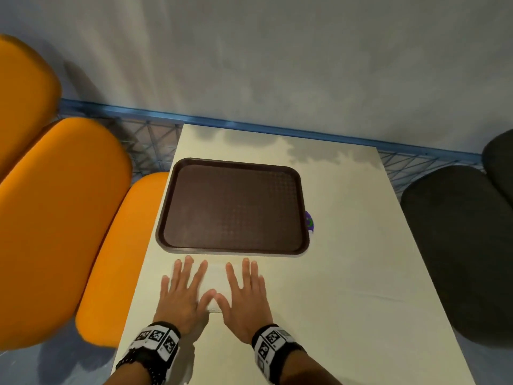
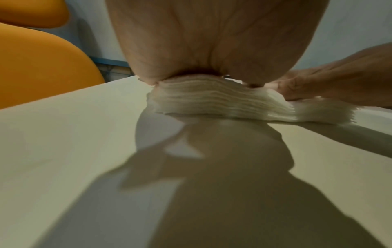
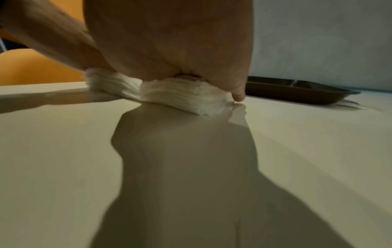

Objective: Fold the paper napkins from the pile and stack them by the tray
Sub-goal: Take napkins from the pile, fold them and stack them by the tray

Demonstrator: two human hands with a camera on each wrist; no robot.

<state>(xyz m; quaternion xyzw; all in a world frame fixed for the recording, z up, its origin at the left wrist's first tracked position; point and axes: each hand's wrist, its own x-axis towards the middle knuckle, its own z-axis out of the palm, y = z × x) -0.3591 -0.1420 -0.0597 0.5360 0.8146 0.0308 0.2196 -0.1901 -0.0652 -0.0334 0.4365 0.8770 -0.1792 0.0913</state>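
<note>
A pile of white paper napkins (image 1: 215, 282) lies on the cream table just in front of the brown tray (image 1: 233, 207). My left hand (image 1: 184, 284) and right hand (image 1: 245, 287) lie flat on the pile side by side, fingers straight and spread, thumbs almost touching. From the left wrist view the layered edge of the pile (image 2: 222, 102) shows squashed under my left palm (image 2: 212, 42). In the right wrist view my right palm (image 3: 169, 38) presses the stack (image 3: 182, 97), with the tray (image 3: 297, 91) behind it.
Orange seats (image 1: 61, 218) stand along the table's left side and dark seats (image 1: 455, 245) along the right. A small purple thing (image 1: 309, 222) peeks out at the tray's right rim. A blue rail (image 1: 249, 127) and grey wall close the far end.
</note>
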